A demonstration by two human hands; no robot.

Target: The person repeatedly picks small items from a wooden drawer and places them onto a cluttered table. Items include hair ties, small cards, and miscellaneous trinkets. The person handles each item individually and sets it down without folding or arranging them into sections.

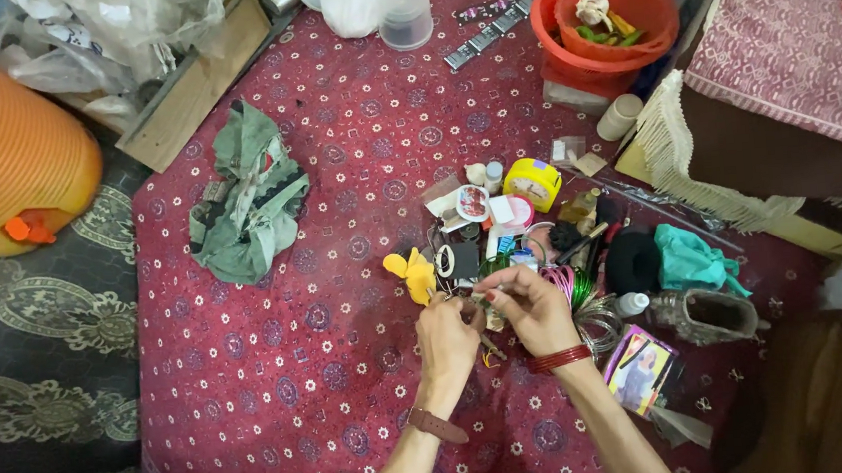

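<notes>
At far left sits a ribbed orange plastic drum (4, 149); right of it a crumpled green cloth (246, 195) lies on the red patterned bedspread (282, 378); a soft yellow flower (413, 275) lies just left of the hands. The left hand (446, 340) and right hand (530, 305) meet near the centre, fingers pinched shut on a small thin green piece (483, 299), too small to identify; the step looks like fine joining, calling for a steady pinch. Right lie glossy bangles (592, 313) and, far, a red plastic basket (605, 27).
</notes>
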